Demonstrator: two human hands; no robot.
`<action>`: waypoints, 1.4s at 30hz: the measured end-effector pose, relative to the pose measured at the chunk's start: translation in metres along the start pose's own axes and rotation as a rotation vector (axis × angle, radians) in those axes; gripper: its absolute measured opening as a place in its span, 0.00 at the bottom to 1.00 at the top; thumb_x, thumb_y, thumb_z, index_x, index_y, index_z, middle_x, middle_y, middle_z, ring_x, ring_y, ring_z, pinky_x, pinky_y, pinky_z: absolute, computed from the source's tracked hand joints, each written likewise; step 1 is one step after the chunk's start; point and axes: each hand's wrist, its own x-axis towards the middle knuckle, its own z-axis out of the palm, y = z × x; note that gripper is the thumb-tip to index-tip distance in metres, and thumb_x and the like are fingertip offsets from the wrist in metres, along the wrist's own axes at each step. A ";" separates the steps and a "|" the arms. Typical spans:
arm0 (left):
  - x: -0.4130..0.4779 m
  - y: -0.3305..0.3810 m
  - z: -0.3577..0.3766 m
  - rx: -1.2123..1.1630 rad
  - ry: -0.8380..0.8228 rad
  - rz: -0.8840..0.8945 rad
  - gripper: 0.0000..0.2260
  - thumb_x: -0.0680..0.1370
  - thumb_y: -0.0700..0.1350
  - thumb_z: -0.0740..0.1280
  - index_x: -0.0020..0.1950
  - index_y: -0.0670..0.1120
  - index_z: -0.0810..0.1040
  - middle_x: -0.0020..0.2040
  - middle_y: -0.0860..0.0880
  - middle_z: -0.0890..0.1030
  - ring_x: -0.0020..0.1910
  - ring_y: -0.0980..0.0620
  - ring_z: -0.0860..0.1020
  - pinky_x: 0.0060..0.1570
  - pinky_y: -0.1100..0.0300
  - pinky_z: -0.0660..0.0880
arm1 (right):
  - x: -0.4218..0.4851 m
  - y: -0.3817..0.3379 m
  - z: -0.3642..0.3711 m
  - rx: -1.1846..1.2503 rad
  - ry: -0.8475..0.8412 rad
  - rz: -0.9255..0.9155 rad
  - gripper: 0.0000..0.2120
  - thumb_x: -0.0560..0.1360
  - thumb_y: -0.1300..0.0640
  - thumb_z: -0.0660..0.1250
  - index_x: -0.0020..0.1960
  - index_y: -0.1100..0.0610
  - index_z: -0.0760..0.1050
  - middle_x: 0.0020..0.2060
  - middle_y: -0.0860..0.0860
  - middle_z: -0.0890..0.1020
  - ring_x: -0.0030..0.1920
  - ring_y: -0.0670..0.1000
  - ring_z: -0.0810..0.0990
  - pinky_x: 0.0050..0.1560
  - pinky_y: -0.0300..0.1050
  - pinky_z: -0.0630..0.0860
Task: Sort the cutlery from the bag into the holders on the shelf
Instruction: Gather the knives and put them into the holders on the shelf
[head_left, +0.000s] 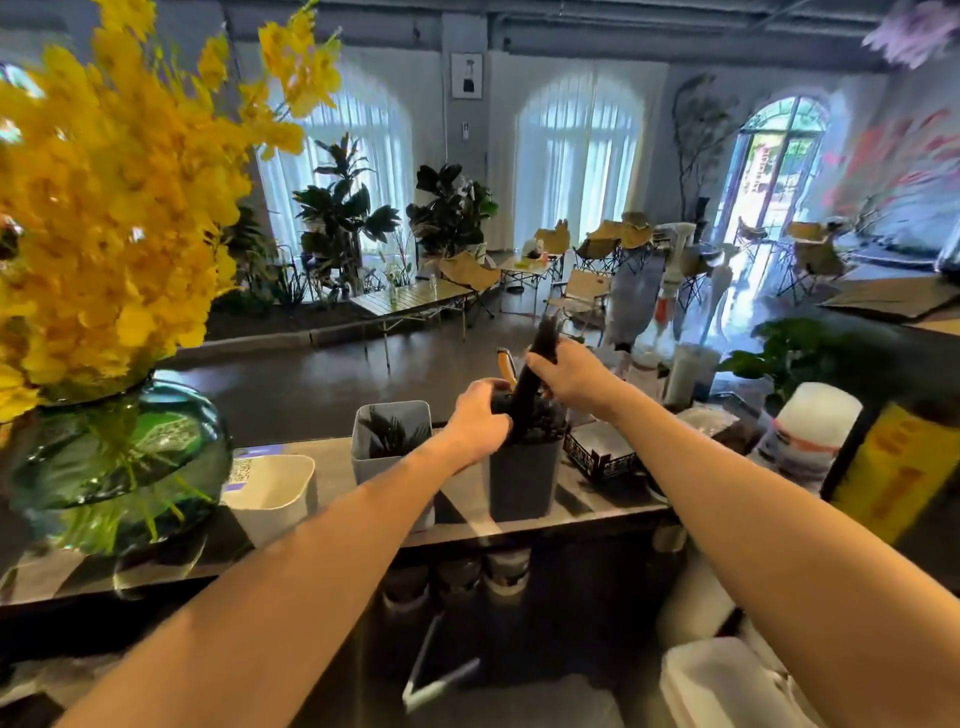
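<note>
Three holders stand in a row on the shelf (332, 467): a white one (275, 493) at left, a light grey one (392, 447) holding black cutlery, and a dark grey one (524, 483) packed with black cutlery. My right hand (569, 371) grips a bundle of black cutlery (537, 364) that stands tilted in the dark grey holder. My left hand (475, 421) curls over that holder's left rim, on the cutlery tops. The bag is not visible.
A green glass vase (119, 457) with yellow flowers stands at the shelf's left end. A black printed box (597, 454) sits right of the dark holder, then a white roll (810, 431) and a yellow package (904, 467). White containers (727, 680) lie below right.
</note>
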 end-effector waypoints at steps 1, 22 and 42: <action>0.003 -0.002 0.002 0.022 -0.003 0.000 0.25 0.78 0.34 0.66 0.74 0.47 0.67 0.70 0.46 0.70 0.69 0.47 0.69 0.64 0.59 0.68 | 0.005 0.006 0.006 -0.003 -0.006 0.012 0.10 0.84 0.52 0.63 0.51 0.59 0.75 0.40 0.49 0.79 0.41 0.47 0.78 0.37 0.39 0.69; 0.000 -0.019 0.007 0.000 -0.076 0.069 0.33 0.81 0.39 0.64 0.83 0.48 0.54 0.82 0.48 0.56 0.80 0.48 0.57 0.79 0.53 0.57 | -0.005 0.026 0.050 -0.484 -0.202 -0.047 0.25 0.80 0.49 0.54 0.75 0.55 0.67 0.75 0.54 0.69 0.74 0.57 0.68 0.72 0.58 0.66; -0.165 -0.107 -0.013 0.033 0.050 0.032 0.31 0.80 0.37 0.65 0.81 0.52 0.60 0.76 0.52 0.68 0.73 0.54 0.67 0.64 0.70 0.64 | -0.174 -0.024 0.117 -0.014 0.026 -0.179 0.27 0.80 0.66 0.62 0.78 0.57 0.64 0.72 0.48 0.69 0.72 0.44 0.65 0.66 0.23 0.56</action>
